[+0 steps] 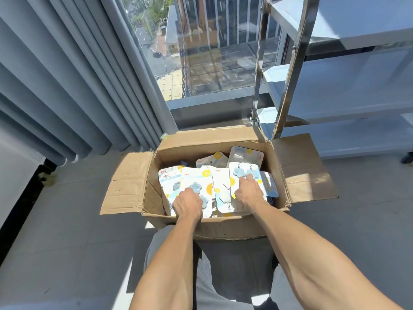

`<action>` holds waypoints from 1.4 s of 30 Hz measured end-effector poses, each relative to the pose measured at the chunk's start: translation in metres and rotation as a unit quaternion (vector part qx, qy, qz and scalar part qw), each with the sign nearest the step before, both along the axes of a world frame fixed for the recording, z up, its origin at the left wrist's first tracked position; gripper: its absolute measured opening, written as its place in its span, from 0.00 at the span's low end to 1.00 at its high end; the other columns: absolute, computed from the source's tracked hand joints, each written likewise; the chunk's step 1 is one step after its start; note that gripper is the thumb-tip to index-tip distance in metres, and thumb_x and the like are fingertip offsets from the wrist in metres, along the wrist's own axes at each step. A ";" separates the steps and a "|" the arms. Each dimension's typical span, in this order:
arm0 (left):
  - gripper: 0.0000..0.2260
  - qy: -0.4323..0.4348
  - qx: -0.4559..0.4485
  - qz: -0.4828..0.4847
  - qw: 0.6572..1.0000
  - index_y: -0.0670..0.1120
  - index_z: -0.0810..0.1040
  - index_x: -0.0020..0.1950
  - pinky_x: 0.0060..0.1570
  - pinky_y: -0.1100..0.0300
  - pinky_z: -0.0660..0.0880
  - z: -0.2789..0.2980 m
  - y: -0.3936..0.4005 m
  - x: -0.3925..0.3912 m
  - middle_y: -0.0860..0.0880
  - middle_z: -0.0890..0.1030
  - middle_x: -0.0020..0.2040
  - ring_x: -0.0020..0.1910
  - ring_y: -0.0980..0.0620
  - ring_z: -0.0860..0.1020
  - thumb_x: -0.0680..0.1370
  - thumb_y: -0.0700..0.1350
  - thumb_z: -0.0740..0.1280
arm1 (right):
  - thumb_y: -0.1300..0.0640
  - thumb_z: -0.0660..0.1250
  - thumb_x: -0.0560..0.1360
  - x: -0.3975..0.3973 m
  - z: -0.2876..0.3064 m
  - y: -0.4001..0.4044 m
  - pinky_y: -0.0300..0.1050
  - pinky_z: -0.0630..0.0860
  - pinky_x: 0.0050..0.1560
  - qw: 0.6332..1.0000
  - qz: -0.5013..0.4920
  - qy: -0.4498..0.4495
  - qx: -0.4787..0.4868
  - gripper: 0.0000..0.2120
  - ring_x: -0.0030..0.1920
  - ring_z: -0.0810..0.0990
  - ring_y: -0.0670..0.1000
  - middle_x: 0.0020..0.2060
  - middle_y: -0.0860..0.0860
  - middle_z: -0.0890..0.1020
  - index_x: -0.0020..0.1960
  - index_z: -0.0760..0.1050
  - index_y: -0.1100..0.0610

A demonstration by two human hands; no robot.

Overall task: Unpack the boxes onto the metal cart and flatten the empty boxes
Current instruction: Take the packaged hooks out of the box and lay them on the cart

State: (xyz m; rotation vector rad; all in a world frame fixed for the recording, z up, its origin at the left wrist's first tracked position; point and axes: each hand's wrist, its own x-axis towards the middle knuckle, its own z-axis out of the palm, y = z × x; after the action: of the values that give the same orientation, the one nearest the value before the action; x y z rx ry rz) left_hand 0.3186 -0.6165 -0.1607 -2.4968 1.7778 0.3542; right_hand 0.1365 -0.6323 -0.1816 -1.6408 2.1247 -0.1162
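Note:
An open cardboard box (pixel 223 227) stands on the floor in front of me, all flaps folded out. It is full of white-and-blue blister packs of flower-shaped hooks (pixel 223 182). My left hand (pixel 187 203) reaches into the box's left side and grips the near end of a pack with a blue flower. My right hand (pixel 248 193) lies on a pack on the right side, fingers stretched over its blue flowers, thumb at the pack's edge. The metal cart (pixel 335 90) stands just behind the box at the right, its shelves bare.
Grey curtains (pixel 67 86) hang at the left, beside a floor-to-ceiling window (pixel 201 52). The cart's steel posts (pixel 290 86) rise right behind the box's far right corner. A cart wheel (pixel 406 157) shows at the right edge. Grey floor surrounds the box.

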 end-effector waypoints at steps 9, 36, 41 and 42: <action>0.13 0.052 -0.010 -0.047 0.997 0.44 0.72 0.63 0.45 0.57 0.68 -0.004 -0.017 -0.004 0.44 0.79 0.59 0.56 0.46 0.78 0.82 0.49 0.60 | 0.63 0.59 0.80 0.001 0.004 -0.004 0.49 0.75 0.54 0.997 0.015 0.058 -0.048 0.13 0.57 0.77 0.57 0.57 0.57 0.76 0.62 0.75 0.59; 0.14 0.070 -0.014 0.021 0.997 0.44 0.76 0.60 0.44 0.55 0.70 -0.003 -0.012 -0.002 0.44 0.80 0.57 0.54 0.46 0.79 0.82 0.52 0.62 | 0.58 0.61 0.80 0.023 0.014 0.010 0.52 0.72 0.58 0.997 -0.045 0.058 -0.029 0.12 0.59 0.74 0.57 0.59 0.57 0.75 0.61 0.74 0.58; 0.14 0.078 0.002 0.038 0.996 0.42 0.77 0.61 0.46 0.55 0.72 -0.011 -0.019 -0.003 0.42 0.80 0.58 0.56 0.44 0.79 0.81 0.50 0.65 | 0.59 0.60 0.81 0.030 -0.002 0.003 0.52 0.76 0.55 0.997 -0.083 -0.001 -0.006 0.11 0.58 0.78 0.59 0.57 0.58 0.79 0.61 0.75 0.59; 0.14 0.084 0.000 0.045 0.995 0.42 0.77 0.60 0.45 0.56 0.71 -0.014 -0.021 -0.003 0.43 0.80 0.57 0.56 0.44 0.79 0.81 0.50 0.65 | 0.59 0.60 0.81 0.032 -0.005 0.000 0.52 0.76 0.55 0.996 -0.086 -0.003 -0.006 0.11 0.57 0.78 0.59 0.57 0.58 0.79 0.61 0.75 0.60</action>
State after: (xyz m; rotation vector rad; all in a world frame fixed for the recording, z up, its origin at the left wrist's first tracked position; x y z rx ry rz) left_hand 0.3155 -0.6374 -0.1751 -2.6228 1.7230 0.5875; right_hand 0.1688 -0.6325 -0.1868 -1.4595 2.2626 -0.1887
